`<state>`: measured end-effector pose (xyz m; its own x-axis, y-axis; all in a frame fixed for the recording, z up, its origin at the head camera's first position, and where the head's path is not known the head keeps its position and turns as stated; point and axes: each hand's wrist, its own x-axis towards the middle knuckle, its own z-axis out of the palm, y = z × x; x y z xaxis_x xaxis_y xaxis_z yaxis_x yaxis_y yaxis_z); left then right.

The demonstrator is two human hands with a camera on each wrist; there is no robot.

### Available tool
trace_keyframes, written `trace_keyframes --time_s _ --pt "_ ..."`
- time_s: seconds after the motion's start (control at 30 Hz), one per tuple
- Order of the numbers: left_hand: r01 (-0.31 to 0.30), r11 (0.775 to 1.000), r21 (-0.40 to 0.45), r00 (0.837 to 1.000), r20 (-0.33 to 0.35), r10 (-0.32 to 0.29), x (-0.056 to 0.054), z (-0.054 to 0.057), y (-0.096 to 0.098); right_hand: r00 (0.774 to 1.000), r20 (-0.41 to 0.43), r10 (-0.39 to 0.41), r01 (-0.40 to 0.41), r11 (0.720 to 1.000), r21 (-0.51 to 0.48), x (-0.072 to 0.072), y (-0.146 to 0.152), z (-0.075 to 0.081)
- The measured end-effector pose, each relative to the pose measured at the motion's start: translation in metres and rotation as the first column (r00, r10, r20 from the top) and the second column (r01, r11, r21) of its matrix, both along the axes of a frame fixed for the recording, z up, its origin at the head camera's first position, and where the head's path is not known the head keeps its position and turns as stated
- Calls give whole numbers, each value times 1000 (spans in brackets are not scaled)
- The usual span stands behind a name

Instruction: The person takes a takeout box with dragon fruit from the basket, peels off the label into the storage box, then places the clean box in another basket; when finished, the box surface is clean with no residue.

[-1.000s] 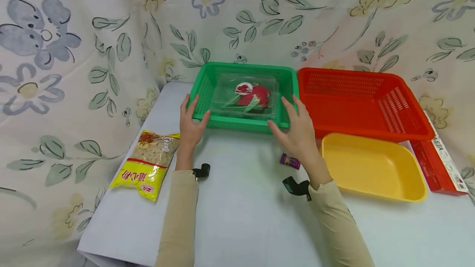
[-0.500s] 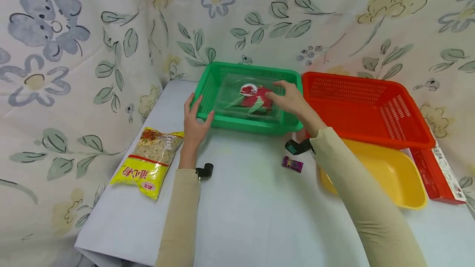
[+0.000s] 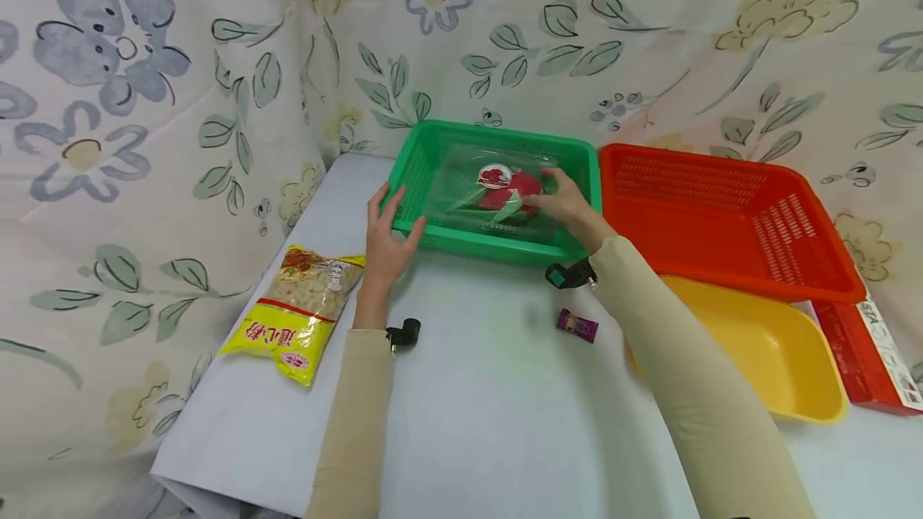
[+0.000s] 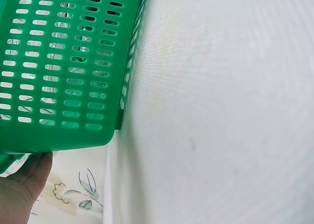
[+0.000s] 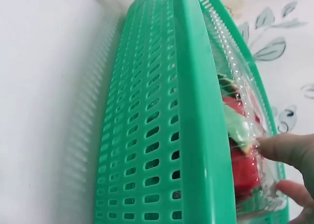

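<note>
purple packet (image 3: 577, 325) is closest, 5 o'clock of the green basket (image 3: 490, 242). left hand (image 3: 389, 251), fingers spread, touches its rim around 8. right hand (image 3: 567, 203) is on the clear box (image 3: 458, 179) inside, at 3; can't tell if it's gripped. reckon it's the grasping step, next move needs a secure hold.

A person wears plain, lightly creased beige long sleeves (image 3: 692, 367), with a small black camera (image 3: 405, 332) strapped at the left wrist and another (image 3: 570, 274), teal-faced, at the right; both hands are bare.
</note>
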<state>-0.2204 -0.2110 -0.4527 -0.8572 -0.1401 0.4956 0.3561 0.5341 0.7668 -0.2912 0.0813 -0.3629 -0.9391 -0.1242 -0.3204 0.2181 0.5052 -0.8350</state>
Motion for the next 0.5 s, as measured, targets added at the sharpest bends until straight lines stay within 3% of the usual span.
trace_keyframes --time_s 0.23,0.5 --pt "12 1000 21 1000 -26 -12 -1 1 5 996 35 -83 88 984 -154 0 14 -2" --pt "-21 1000 20 1000 -16 21 0 0 2 999 21 -46 50 964 -262 -2 17 -5"
